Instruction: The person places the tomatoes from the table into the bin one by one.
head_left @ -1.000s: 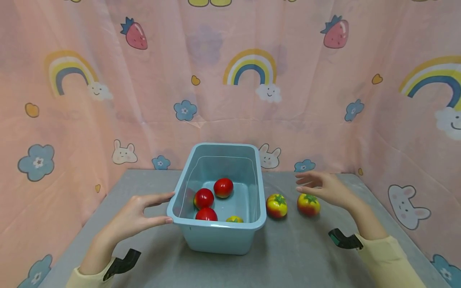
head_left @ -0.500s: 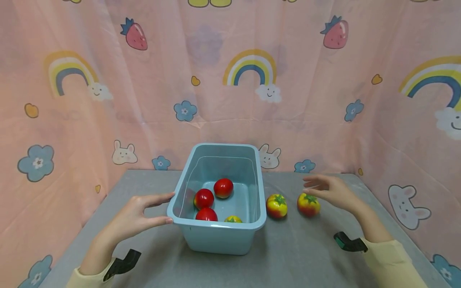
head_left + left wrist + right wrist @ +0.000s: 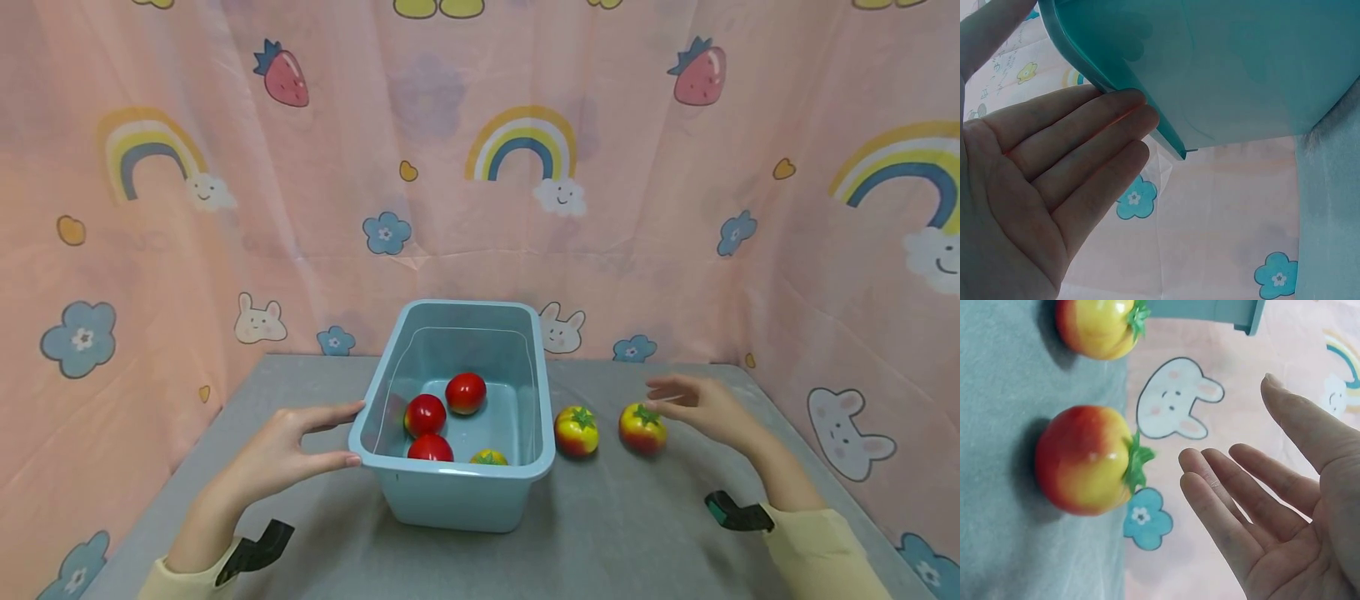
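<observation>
A light blue plastic bin [image 3: 453,500] stands on the grey table. My left hand [image 3: 288,450] touches its near left corner, with straight fingers [image 3: 1079,125] along the rim and the thumb apart from them. Inside lie several tomatoes: a red one [image 3: 466,393] farther back, another red tomato [image 3: 425,415] at the left, and a yellow-topped tomato [image 3: 489,457] partly hidden by the front rim. To the right of the bin sit two red-and-yellow tomatoes with green leaves, the nearer-to-bin tomato [image 3: 576,432] and the outer tomato [image 3: 1088,459]. My right hand [image 3: 701,408] hovers beside the outer one, fingers spread and holding nothing.
The grey table [image 3: 615,533] reaches back to a pink curtain [image 3: 315,250] printed with rainbows, rabbits and flowers. A black wrist mount [image 3: 255,552] sits at the left cuff and another black mount [image 3: 738,512] at the right cuff.
My right hand has shifted to the right and slightly lower, from above the outer tomato to its right side. The left hand and the bin have stayed in place.
</observation>
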`<state>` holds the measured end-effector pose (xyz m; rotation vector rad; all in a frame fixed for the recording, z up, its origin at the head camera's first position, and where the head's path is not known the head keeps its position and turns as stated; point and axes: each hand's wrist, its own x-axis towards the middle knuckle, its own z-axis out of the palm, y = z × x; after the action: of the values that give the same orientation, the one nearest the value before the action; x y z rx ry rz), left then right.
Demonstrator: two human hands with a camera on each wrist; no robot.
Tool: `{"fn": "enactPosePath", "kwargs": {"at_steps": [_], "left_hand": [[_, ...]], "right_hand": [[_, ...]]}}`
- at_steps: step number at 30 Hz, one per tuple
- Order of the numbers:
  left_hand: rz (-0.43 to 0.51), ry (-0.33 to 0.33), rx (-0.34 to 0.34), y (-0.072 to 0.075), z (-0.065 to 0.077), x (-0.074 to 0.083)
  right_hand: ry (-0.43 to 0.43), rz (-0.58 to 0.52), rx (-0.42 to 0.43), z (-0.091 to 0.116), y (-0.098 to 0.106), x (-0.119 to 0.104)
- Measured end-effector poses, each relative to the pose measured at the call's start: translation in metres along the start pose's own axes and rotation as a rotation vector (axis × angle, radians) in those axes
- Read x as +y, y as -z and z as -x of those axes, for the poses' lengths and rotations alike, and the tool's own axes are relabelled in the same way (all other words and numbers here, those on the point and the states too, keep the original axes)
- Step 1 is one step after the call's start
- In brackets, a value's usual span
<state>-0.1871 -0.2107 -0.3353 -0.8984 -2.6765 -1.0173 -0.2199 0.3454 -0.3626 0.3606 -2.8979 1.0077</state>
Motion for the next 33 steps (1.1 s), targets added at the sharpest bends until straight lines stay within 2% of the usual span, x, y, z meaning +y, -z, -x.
{"fn": "enactPosePath", "kwargs": {"at_steps": [22, 33], "left_hand": [[-0.015, 0.008, 0.015, -0.002, 0.001, -0.002], [-0.010, 0.004, 0.012, -0.002, 0.001, -0.003]], "right_hand": [[-0.051, 0.012, 0.036, 0.004, -0.013, 0.038], [-0.087, -0.005, -0.006, 0.004, -0.028, 0.048]]}}
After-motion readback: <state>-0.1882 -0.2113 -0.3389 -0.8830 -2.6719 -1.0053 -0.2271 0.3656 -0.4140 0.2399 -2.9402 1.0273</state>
